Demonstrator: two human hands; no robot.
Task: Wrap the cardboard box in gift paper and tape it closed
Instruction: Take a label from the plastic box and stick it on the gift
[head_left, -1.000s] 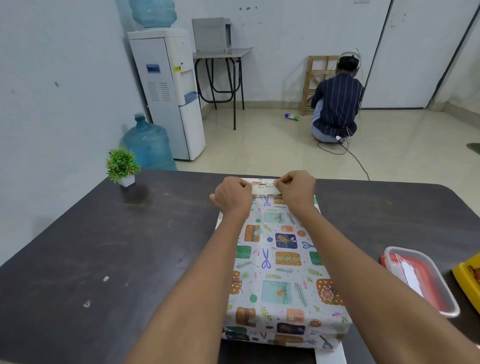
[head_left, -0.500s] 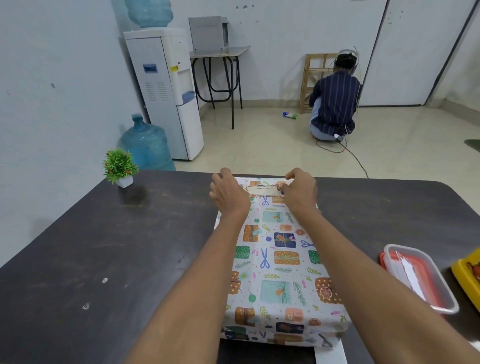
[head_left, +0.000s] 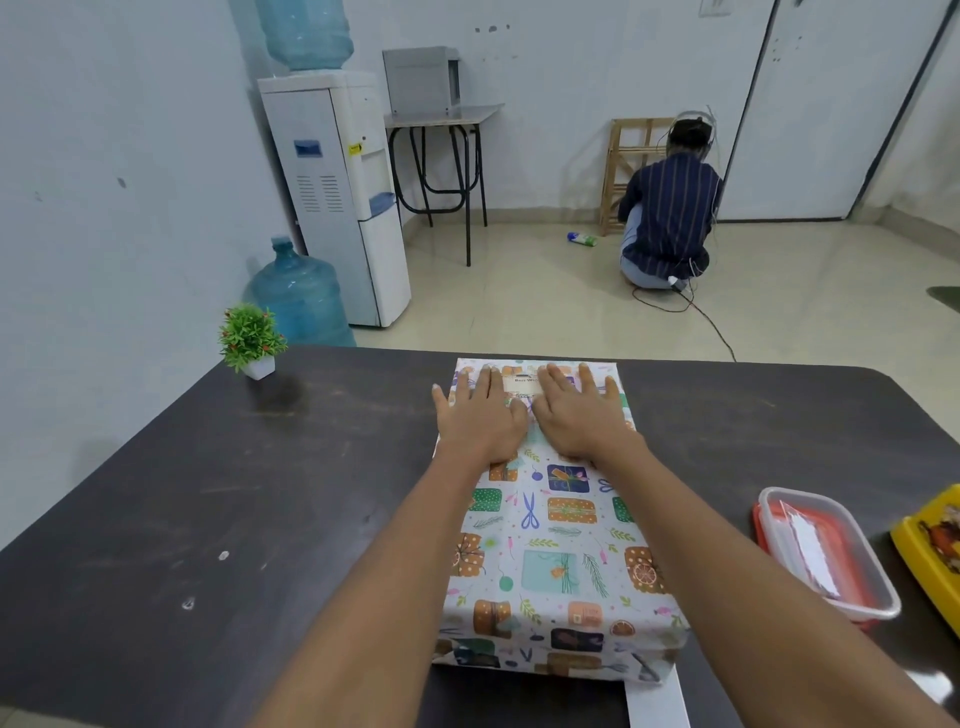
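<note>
Head view: left hand (head_left: 480, 415) and right hand (head_left: 574, 413) lay flat, fingers spread, side by side on the far end of the wrapped box (head_left: 550, 525), which rested on the dark surface (head_left: 208, 519). Between the fingertips sat a pale label (head_left: 522, 383); its print began "Best W", the rest hidden. Smoothing probably works best pressing outward from the label, firmly and evenly.

A pale rectangular paper label (head_left: 522, 383) on the patterned gift-wrapped box (head_left: 556, 545), showing between the fingertips of the two flat hands, carries small dark print beginning "Best W"; the rest is hidden.
</note>
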